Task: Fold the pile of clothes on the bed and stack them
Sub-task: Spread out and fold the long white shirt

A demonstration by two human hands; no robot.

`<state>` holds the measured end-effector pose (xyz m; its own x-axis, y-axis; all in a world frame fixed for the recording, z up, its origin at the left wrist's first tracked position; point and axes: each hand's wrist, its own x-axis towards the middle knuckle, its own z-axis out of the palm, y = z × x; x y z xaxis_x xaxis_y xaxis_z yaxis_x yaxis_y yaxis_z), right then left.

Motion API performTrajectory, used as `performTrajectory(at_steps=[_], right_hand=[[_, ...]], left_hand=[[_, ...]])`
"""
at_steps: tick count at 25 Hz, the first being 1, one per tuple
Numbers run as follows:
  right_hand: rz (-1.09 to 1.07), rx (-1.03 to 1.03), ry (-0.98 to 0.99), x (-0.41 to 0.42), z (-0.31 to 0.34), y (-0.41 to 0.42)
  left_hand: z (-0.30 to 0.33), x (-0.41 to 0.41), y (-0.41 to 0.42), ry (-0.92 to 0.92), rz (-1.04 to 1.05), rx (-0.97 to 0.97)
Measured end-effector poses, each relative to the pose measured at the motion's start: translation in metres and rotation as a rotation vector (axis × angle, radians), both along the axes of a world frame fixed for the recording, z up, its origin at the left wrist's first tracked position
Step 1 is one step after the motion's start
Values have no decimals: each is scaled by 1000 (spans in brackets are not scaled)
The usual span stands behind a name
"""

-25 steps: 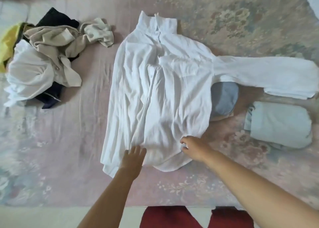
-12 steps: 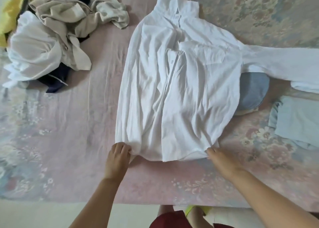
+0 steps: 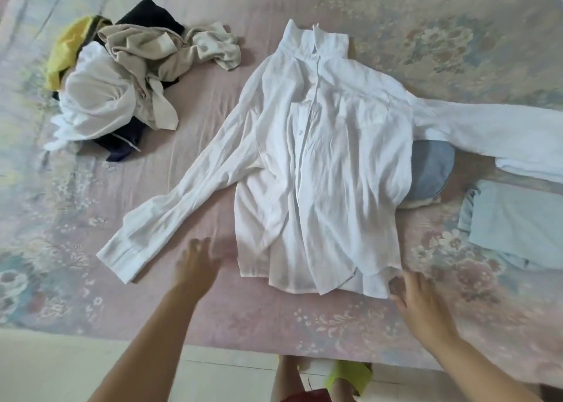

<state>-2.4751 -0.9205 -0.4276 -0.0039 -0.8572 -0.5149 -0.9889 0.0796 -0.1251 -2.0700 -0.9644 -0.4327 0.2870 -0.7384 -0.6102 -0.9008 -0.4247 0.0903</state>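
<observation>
A white button shirt [image 3: 320, 164] lies face up in the middle of the bed, collar away from me. One sleeve stretches out toward the lower left, the other runs off to the right. My left hand [image 3: 198, 264] hovers blurred with spread fingers between the left sleeve and the hem, holding nothing. At the hem's lower right corner my right hand [image 3: 417, 301] lies with straight fingers, just touching the cloth. A pile of unfolded clothes [image 3: 122, 81] in white, beige, yellow and dark blue sits at the upper left.
A folded light blue garment [image 3: 518, 225] lies at the right. A blue-grey item [image 3: 429, 170] peeks out from under the shirt's right side. The bed's pink floral cover [image 3: 91, 234] ends at the near edge, with pale floor and my feet below.
The left sleeve, earlier folded over the body, now lies spread out to the lower left. Both hands have let go of the hem and opened; the left one is moving.
</observation>
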Motion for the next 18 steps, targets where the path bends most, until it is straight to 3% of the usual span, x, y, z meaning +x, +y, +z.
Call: performTrajectory(at_steps=[2, 4, 7, 9, 12, 13, 15, 18], right_hand=[[13, -20, 16, 11, -14, -8], [126, -11, 124, 18, -24, -23], [272, 168, 187, 16, -51, -38], [330, 172, 123, 13, -55, -37], [67, 49, -55, -2, -34, -5], [11, -8, -12, -10, -24, 8], [16, 20, 109, -23, -9, 30], [-70, 192, 134, -23, -1, 38]], left_hand=[[-13, -40, 11, 222, -75, 7], [-22, -69, 20, 91, -291, -57], [-30, -78, 13, 15, -345, -204], [-36, -61, 13, 0, -138, -234], [-23, -16, 40, 66, 277, -419], [-17, -2, 55, 26, 314, -428], [-11, 19, 82, 16, 352, -297], [-13, 31, 97, 157, 303, -16]])
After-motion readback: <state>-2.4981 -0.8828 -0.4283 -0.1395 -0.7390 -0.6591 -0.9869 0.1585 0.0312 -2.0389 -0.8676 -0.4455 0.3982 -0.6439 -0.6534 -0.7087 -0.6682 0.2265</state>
